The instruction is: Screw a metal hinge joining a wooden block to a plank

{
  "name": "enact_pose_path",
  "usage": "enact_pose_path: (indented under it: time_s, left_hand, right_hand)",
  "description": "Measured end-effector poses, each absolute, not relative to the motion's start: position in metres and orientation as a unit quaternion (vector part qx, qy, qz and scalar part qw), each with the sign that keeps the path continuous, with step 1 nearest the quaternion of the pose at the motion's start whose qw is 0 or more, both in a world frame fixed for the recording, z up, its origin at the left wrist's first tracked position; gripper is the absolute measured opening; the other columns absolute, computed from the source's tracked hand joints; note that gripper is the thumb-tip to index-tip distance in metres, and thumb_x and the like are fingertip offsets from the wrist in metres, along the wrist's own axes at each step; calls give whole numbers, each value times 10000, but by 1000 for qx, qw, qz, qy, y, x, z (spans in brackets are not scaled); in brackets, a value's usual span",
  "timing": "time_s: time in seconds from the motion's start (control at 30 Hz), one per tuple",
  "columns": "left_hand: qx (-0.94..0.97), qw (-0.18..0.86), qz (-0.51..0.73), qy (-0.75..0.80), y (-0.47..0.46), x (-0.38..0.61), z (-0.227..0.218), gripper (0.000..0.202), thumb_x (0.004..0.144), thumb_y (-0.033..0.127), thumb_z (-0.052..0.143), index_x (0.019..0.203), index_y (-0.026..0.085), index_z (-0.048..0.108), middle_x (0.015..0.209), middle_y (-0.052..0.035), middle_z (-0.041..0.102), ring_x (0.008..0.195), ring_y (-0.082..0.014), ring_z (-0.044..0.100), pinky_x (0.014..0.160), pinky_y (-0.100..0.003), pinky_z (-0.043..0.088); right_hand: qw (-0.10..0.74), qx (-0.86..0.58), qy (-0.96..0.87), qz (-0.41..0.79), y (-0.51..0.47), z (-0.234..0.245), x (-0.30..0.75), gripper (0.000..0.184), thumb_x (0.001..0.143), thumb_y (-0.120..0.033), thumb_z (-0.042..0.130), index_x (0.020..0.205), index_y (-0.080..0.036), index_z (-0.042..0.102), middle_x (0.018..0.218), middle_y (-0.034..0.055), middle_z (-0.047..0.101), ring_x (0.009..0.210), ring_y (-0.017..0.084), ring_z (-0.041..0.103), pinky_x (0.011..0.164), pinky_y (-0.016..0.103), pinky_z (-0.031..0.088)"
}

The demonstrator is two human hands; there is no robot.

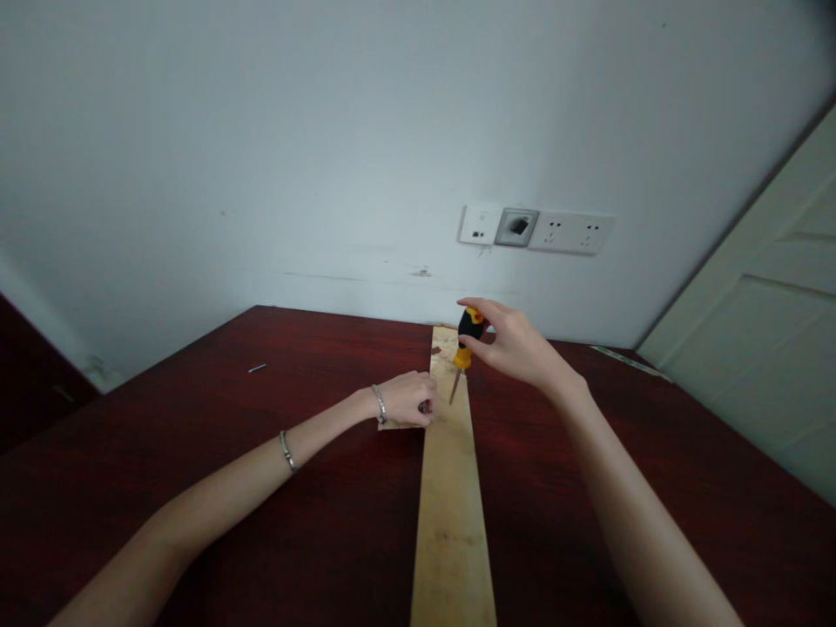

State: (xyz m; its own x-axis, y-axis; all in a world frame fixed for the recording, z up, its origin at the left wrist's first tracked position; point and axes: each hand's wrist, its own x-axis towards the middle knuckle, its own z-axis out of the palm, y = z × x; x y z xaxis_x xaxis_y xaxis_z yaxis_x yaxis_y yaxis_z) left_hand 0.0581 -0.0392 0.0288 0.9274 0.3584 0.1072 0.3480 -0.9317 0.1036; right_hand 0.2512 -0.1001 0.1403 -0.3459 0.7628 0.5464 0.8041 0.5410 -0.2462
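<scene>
A long pale wooden plank (449, 505) lies on the dark red table, running from the near edge toward the wall. My right hand (513, 344) grips a screwdriver (464, 347) by its yellow and black handle, fingers closed around it. The shaft points down and slightly left over the plank; whether its tip touches the wood I cannot tell. My left hand (411, 399) is closed at the plank's left edge, with something small and dark at its fingers that I cannot make out. Beneath that hand, a short wooden piece (400, 427) shows, mostly hidden.
A small metal screw or nail (257, 368) lies on the table (293, 514) at the left. The white wall behind carries a row of sockets (568, 232). A white panelled door (764, 331) stands along the right side.
</scene>
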Motion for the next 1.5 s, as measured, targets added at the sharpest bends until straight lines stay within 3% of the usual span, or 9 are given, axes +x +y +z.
enact_pose_path:
  time_s: [0.27, 0.53, 0.7, 0.83, 1.0, 1.23, 1.5]
  left_hand:
    - [975, 72, 113, 176, -37, 54, 35, 59, 702, 155, 678, 703, 157, 620, 767, -10, 632, 781, -154, 557, 783, -262, 419]
    - [950, 102, 157, 250, -22, 33, 59, 60, 729, 178, 636, 781, 146, 639, 809, -16, 655, 748, -131, 585, 727, -220, 431]
    - [938, -23, 77, 339, 13, -18, 75, 77, 738, 222, 610, 752, 155, 644, 829, -37, 650, 821, -176, 583, 744, -248, 415]
    - [893, 0, -44, 448, 46, -85, 75, 136, 726, 253, 601, 810, 163, 659, 859, -36, 672, 764, -168, 597, 641, -230, 408]
    - [831, 2, -166, 531, 64, -156, 61, 135, 636, 225, 645, 756, 166, 667, 799, -50, 678, 706, -181, 597, 607, -239, 414]
    - [801, 37, -194, 565, 65, -182, 41, 44, 547, 165, 653, 561, 162, 611, 593, -29, 624, 571, -156, 556, 568, -237, 424]
    - [817, 98, -150, 549, 70, -196, 36, 17, 595, 173, 613, 585, 159, 612, 568, 6, 607, 563, -128, 544, 551, -212, 405]
  right_hand:
    - [305, -482, -821, -35, -101, 141, 251, 464, 812, -227, 565, 1266, -171, 487, 1012, 96, 631, 759, 190, 600, 734, 331, 485]
    - [300, -483, -822, -42, -100, 140, 249, 470, 827, -237, 553, 1284, -167, 470, 1038, 106, 633, 773, 201, 609, 759, 352, 485]
    - [298, -483, -822, -35, -101, 140, 251, 466, 832, -245, 551, 1285, -174, 467, 1039, 106, 638, 767, 201, 619, 761, 358, 497]
    - [294, -486, -822, -28, -98, 139, 253, 471, 830, -255, 556, 1284, -163, 472, 1025, 109, 643, 762, 207, 624, 764, 370, 503]
    - [293, -483, -825, -28, -93, 138, 251, 474, 833, -279, 550, 1287, -169, 471, 1034, 107, 642, 741, 206, 625, 748, 376, 508]
    - [289, -480, -828, -28, -91, 137, 247, 497, 839, -306, 531, 1311, -167, 461, 1059, 111, 643, 740, 202, 620, 753, 381, 512]
    - [293, -480, -826, -41, -89, 135, 248, 503, 839, -326, 525, 1311, -163, 468, 1034, 118, 654, 695, 200, 629, 716, 388, 527]
